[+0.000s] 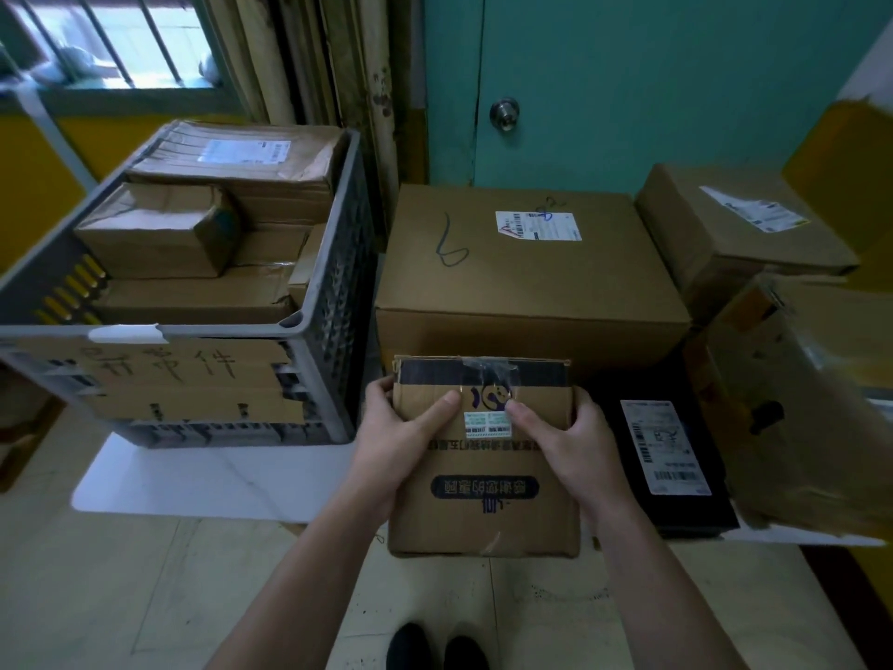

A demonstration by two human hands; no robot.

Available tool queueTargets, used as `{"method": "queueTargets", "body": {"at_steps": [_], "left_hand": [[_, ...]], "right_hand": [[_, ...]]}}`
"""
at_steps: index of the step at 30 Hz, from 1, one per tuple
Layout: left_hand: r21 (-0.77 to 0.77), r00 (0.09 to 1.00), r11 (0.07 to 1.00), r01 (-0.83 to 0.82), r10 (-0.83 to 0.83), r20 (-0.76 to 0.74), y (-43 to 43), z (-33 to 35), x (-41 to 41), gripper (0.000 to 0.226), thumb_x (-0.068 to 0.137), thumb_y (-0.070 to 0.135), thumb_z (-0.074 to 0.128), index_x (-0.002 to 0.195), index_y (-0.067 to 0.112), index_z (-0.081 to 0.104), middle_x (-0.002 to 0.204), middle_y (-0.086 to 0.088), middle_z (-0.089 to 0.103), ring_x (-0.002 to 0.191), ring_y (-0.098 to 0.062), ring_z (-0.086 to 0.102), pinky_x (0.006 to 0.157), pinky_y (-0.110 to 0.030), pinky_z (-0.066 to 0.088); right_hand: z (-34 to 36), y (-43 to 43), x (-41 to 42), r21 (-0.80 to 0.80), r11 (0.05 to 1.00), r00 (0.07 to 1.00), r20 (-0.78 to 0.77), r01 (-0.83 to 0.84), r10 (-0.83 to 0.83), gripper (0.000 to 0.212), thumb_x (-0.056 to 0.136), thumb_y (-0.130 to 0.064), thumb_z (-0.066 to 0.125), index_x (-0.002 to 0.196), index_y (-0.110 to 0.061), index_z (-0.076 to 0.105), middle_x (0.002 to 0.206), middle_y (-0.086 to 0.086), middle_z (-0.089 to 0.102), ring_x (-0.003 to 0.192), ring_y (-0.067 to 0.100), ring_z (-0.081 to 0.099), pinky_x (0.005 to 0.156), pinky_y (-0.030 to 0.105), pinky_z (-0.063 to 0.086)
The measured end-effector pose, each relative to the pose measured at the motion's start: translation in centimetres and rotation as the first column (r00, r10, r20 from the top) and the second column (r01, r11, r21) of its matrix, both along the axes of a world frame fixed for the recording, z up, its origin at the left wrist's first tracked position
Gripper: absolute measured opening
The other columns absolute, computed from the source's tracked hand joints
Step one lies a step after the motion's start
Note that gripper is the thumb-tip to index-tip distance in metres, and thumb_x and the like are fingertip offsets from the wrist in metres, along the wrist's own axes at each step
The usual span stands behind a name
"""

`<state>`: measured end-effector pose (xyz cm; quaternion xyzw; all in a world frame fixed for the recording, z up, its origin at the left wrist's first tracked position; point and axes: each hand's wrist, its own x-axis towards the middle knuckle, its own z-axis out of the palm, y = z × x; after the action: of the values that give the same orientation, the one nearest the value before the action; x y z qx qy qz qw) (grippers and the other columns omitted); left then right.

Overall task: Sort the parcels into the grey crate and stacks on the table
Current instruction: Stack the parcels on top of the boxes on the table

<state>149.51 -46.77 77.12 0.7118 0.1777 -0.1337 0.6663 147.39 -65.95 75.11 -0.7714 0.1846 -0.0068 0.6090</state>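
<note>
While both hands clamp it, the flat brown cardboard parcel (483, 476) hovers at lower centre.
Left hand (396, 437) and right hand (565, 442) grip opposite edges, thumbs on top.

Forearms reach forward; left grip (392, 433) and right grip (574, 442) curl inward, thumbs uppermost.

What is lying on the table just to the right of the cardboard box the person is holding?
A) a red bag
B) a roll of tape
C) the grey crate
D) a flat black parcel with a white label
D: a flat black parcel with a white barcode label lies just right of the cardboard box, beside the right hand that grips the box.
</note>
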Motion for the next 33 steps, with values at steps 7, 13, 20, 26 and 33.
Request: {"method": "queueTargets", "body": {"at_steps": [7,13,20,26,33], "left_hand": [[0.045,0.997,0.998,-0.036,0.033,0.071,-0.7,0.2,-1.9,0.078,0.063,0.047,0.084,0.122,0.020,0.041,0.112,-0.001,0.063,0.097,-0.013,0.068,0.076,-0.029,0.058],[0.117,0.994,0.992,-0.042,0.030,0.105,-1.0,-0.9,-3.6,0.083,0.057,0.055,0.080,0.120,0.019,0.041,0.109,0.000,0.065,0.097,-0.011,0.067,0.077,-0.027,0.056],[0.155,0.976,0.987,-0.031,-0.004,0.217,-0.9,-1.1,-4.9,0.088,0.067,0.053,0.075,0.142,0.043,0.029,0.115,0.015,0.059,0.100,0.000,0.062,0.080,-0.017,0.052],[0.221,0.976,0.975,0.003,-0.051,0.210,-0.9,-1.5,-4.1,0.067,0.069,0.062,0.072,0.126,0.045,0.041,0.119,0.003,0.063,0.103,-0.012,0.066,0.085,-0.035,0.059],[0.270,0.979,0.962,0.031,-0.084,0.186,-0.7,-1.3,-3.6,0.057,0.083,0.044,0.075,0.128,0.040,0.040,0.113,0.006,0.064,0.098,-0.008,0.066,0.072,-0.019,0.053]], "right_hand": [[0.2,-0.7,-1.5,0.068,0.998,0.999,0.051,0.014,-0.017,0.058,0.058,-0.058,0.079,0.104,-0.038,0.049,0.114,-0.003,0.061,0.099,0.013,0.065,0.078,0.035,0.059],[-0.5,-1.2,-2.5,-0.002,0.999,0.998,0.050,-0.038,0.038,0.071,0.060,-0.058,0.076,0.117,-0.028,0.046,0.114,-0.005,0.059,0.100,0.009,0.061,0.072,0.024,0.052],[-0.7,-1.8,-3.0,-0.212,0.965,0.982,0.078,-0.154,0.174,0.083,0.065,-0.068,0.066,0.141,-0.045,0.041,0.122,-0.012,0.041,0.110,0.002,0.050,0.085,0.021,0.048],[-0.8,-2.4,-2.4,-0.191,0.966,0.979,0.071,-0.173,0.189,0.074,0.063,-0.073,0.066,0.130,-0.047,0.047,0.114,-0.018,0.044,0.098,-0.002,0.053,0.085,0.033,0.057],[-1.1,-2.7,-1.9,-0.101,0.964,0.962,0.104,-0.244,0.254,0.053,0.064,-0.073,0.066,0.108,-0.064,0.040,0.116,-0.014,0.058,0.101,0.006,0.063,0.078,0.031,0.060]]}}
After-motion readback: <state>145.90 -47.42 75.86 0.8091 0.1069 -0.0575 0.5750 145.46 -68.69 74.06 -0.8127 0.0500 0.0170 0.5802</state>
